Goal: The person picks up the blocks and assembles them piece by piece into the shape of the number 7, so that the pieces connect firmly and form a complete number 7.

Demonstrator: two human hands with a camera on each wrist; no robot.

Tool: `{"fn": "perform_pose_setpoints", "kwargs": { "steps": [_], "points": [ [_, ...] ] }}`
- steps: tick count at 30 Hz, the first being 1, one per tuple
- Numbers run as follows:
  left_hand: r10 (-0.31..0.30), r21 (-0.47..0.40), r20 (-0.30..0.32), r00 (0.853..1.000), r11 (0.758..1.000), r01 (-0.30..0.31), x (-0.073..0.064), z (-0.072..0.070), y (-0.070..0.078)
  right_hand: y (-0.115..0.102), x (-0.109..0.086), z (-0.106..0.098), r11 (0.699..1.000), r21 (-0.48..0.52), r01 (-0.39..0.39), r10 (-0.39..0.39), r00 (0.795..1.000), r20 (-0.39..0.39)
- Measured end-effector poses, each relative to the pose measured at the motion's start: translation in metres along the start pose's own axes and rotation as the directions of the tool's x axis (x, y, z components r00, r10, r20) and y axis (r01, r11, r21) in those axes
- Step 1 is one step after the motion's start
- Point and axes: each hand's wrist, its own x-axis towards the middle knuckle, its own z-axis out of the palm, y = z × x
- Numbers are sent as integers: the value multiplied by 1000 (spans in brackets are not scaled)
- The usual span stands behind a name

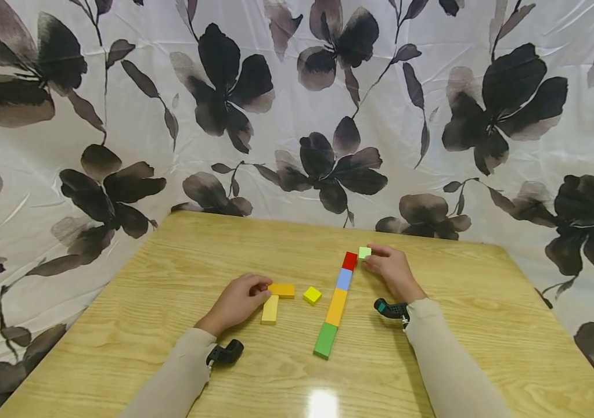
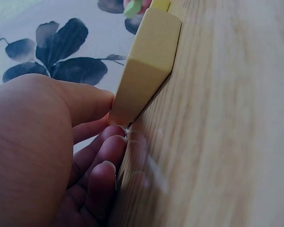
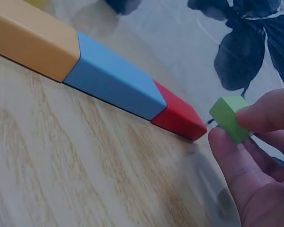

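In the head view my right hand (image 1: 392, 271) pinches a small light green cube (image 1: 364, 252) between thumb and fingers, just beyond the row's far end. The right wrist view shows this light green cube (image 3: 230, 118) held above the tabletop, apart from the red block (image 3: 181, 113). On the left, my left hand (image 1: 239, 303) has thumb and index finger at the left end of an orange block (image 1: 282, 291), gripping it. A pale yellow block (image 1: 269, 310) lies against that block's near side; in the left wrist view the pale yellow block (image 2: 149, 52) hides part of the fingertips.
A slanting row holds a red block (image 1: 349, 260), a blue block (image 1: 344, 279), a long orange block (image 1: 335, 307) and a green block (image 1: 325, 341), end to end. A yellow cube (image 1: 312, 295) sits between the row and the left blocks. A floral cloth (image 1: 286, 116) hangs behind the wooden table (image 1: 223, 377).
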Motion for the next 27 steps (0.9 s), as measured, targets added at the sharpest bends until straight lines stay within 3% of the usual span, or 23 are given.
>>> {"fn": "perform_pose_setpoints", "kwargs": {
  "steps": [11,19,27],
  "points": [
    [-16,-15,-12,1000,1000,16,-2,-1,0,-6,10,7,999,-37,-3,3,1000,-10],
    [31,-8,-12,999,999,-31,-3,0,-1,-7,19,5,998,-55,3,-4,1000,-11],
    [22,-13,-17,1000,1000,-22,-5,-2,1,-12,25,10,989,-148,4,-6,1000,-13]
  ]
}}
